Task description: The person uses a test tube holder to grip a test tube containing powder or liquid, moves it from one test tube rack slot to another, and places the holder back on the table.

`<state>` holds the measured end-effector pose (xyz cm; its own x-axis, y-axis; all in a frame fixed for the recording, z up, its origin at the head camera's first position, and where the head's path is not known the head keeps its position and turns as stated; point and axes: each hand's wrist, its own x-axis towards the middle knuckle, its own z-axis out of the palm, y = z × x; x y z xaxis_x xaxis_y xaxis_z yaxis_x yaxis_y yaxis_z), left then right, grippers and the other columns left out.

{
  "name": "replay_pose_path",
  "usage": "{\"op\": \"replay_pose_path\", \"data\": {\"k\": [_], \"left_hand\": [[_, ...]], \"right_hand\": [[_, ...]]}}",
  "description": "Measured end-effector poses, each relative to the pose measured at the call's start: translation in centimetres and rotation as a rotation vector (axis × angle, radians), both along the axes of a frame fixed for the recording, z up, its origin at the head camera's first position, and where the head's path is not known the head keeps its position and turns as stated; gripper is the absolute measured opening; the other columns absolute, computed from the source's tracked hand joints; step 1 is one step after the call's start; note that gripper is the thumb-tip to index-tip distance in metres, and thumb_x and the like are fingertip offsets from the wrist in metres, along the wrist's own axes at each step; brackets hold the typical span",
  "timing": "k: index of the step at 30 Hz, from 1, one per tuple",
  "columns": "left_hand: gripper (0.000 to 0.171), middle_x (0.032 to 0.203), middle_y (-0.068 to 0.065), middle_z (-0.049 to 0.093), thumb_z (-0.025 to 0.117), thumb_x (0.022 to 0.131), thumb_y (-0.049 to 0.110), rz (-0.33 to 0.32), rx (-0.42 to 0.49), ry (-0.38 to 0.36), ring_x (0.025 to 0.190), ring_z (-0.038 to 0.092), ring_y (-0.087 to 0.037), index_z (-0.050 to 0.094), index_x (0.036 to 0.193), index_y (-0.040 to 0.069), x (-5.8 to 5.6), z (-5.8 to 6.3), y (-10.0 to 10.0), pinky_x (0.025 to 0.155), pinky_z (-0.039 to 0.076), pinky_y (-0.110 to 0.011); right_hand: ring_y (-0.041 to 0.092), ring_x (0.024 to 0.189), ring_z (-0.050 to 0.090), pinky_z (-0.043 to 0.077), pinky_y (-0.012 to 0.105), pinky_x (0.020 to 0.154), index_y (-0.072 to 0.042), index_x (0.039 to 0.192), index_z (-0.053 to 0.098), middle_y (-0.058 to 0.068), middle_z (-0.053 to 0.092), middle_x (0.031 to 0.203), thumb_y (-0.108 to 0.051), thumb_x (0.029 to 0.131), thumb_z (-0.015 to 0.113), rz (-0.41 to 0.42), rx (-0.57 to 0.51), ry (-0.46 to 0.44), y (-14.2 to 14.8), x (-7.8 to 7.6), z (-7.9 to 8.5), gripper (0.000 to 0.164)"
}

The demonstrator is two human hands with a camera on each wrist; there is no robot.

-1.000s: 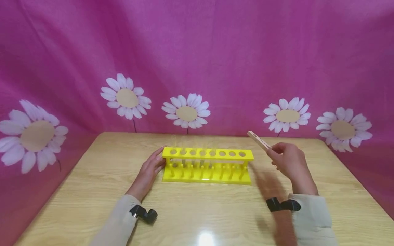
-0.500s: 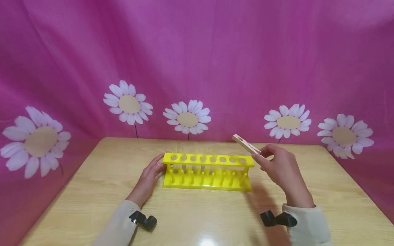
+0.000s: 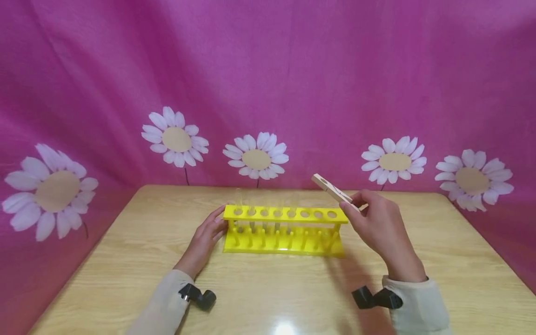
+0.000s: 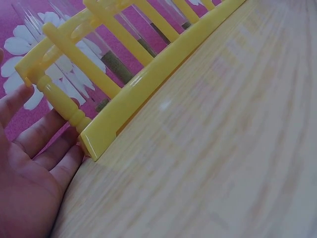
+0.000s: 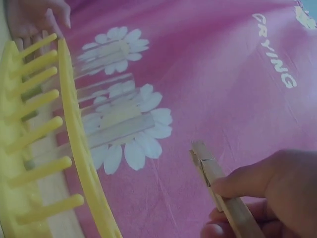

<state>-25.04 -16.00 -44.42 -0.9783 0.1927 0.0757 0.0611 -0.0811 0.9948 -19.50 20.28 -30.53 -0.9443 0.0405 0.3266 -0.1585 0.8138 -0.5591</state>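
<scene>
A yellow test tube rack (image 3: 284,219) stands upright on the table, with several clear test tubes (image 5: 124,128) in its left holes. Dark material fills the bottoms of some tubes, such as the near test tube (image 4: 117,67) in the left wrist view. My left hand (image 3: 203,242) touches the rack's left end, its extended fingers against the end post. Above and just beyond the rack's right end, my right hand (image 3: 381,228) pinches a wooden test tube holder (image 3: 331,187) between thumb and fingers. The holder's free end points up and left, with nothing in its jaws.
Yellow pegs (image 5: 37,172) rise along the rack's base. The light wooden table (image 3: 251,288) ends at a magenta curtain (image 3: 318,93) printed with white daisies. Each sleeve carries a small black wrist camera (image 3: 377,298).
My right hand has moved left with the test tube holder, from right of the rack to over its right end. My left hand stays at the rack's left end.
</scene>
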Motion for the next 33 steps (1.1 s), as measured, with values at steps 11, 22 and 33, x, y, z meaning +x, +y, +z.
{"op": "replay_pose_path", "data": {"k": [11, 22, 33], "left_hand": [[0.053, 0.152, -0.009, 0.033, 0.041, 0.101, 0.034, 0.004, -0.013, -0.005, 0.136, 0.037, -0.028, 0.032, 0.151, 0.018, 0.1, 0.0, 0.3, 0.115, 0.026, -0.043], [0.053, 0.153, -0.009, 0.032, 0.04, 0.102, 0.036, 0.02, -0.041, 0.004, 0.137, 0.036, -0.028, 0.031, 0.151, 0.019, 0.4, 0.1, -0.2, 0.115, 0.027, -0.043], [0.053, 0.151, -0.011, 0.034, 0.042, 0.102, 0.034, 0.0, 0.001, 0.034, 0.135, 0.038, -0.029, 0.031, 0.151, 0.016, -0.2, -0.2, -0.1, 0.115, 0.027, -0.043]], "right_hand": [[0.02, 0.06, 0.046, 0.041, 0.028, 0.046, -0.008, 0.087, 0.063, 0.005, 0.057, 0.073, -0.021, 0.087, 0.071, 0.057, 0.027, 0.111, -1.3, 0.1, -0.7, 0.015], [0.018, 0.057, 0.045, 0.038, 0.027, 0.045, -0.01, 0.082, 0.063, 0.002, 0.055, 0.067, -0.019, 0.085, 0.073, 0.094, 0.031, 0.138, -2.0, -0.1, -0.7, 0.014], [0.018, 0.055, 0.044, 0.037, 0.028, 0.046, -0.011, 0.079, 0.064, 0.0, 0.053, 0.061, -0.018, 0.085, 0.074, 0.097, 0.043, 0.159, -2.4, -0.1, -0.9, 0.013]]}}
